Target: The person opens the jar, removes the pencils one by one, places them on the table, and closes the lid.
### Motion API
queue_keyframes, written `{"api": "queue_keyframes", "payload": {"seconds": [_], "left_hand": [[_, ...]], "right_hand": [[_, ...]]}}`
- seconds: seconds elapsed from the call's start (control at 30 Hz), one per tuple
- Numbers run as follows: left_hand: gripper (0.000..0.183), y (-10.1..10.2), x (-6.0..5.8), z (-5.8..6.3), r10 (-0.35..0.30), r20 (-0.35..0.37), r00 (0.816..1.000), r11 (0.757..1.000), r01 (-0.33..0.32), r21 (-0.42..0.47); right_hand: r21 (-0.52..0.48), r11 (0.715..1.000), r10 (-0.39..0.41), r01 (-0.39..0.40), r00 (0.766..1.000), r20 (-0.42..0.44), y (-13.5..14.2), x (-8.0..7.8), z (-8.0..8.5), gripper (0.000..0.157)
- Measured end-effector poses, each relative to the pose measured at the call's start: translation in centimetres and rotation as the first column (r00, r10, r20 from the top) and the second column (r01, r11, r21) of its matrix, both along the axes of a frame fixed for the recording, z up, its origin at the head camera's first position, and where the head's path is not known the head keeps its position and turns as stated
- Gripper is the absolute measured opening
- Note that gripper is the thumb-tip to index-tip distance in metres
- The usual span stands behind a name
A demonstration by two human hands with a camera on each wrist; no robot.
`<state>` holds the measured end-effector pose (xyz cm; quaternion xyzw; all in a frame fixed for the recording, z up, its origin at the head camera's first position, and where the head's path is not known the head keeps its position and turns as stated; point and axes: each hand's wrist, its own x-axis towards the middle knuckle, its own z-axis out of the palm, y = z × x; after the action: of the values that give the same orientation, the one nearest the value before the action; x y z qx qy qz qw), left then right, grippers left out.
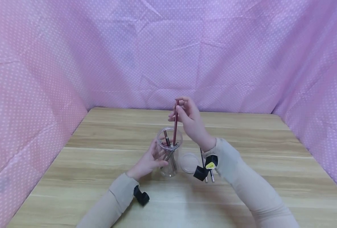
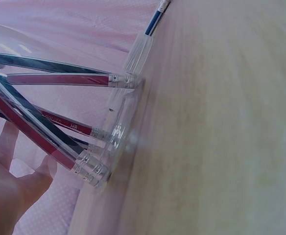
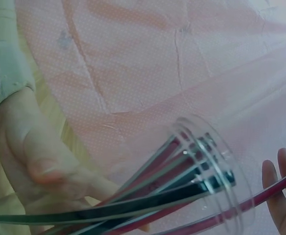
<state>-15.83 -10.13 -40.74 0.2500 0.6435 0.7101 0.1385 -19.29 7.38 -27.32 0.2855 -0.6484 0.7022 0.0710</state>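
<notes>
A clear plastic jar (image 1: 166, 172) stands on the table, holding several red and dark pencils (image 1: 167, 141). My left hand (image 1: 151, 161) grips its side, fingers behind and thumb in front. Above the mouth, my right hand (image 1: 192, 122) pinches a red pencil (image 1: 175, 126) near its top, between thumb and fingers. That pencil is nearly upright, its lower end inside the jar's rim. The left wrist view shows silver-banded eraser ends (image 2: 123, 81) at the jar's base. In the right wrist view, right fingers (image 3: 283, 196) appear beyond the rim (image 3: 246, 205).
A round clear lid (image 1: 189, 163) lies on the wooden table (image 1: 100, 177) just right of the jar. Beside it are dark pencils (image 1: 212, 176), partly hidden under the right wrist and its black camera (image 1: 201, 173). Pink dotted cloth (image 1: 168, 63) hangs behind and along both sides.
</notes>
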Motion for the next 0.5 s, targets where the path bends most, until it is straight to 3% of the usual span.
{"api": "queue_keyframes", "payload": {"seconds": [0.3,0.5], "left_hand": [[0.091,-0.1,-0.1,0.0,-0.013,-0.025,1.0,1.0,0.013,0.013],[0.091,-0.2,-0.2,-0.1,-0.023,-0.024,0.999,0.999,0.024,0.028]], "right_hand": [[-0.058,0.998,-0.016,0.017,1.0,0.025,0.5,-0.7,0.9,0.023],[-0.071,0.995,-0.07,0.074,0.996,0.052,1.0,-1.1,1.7,0.023]]}}
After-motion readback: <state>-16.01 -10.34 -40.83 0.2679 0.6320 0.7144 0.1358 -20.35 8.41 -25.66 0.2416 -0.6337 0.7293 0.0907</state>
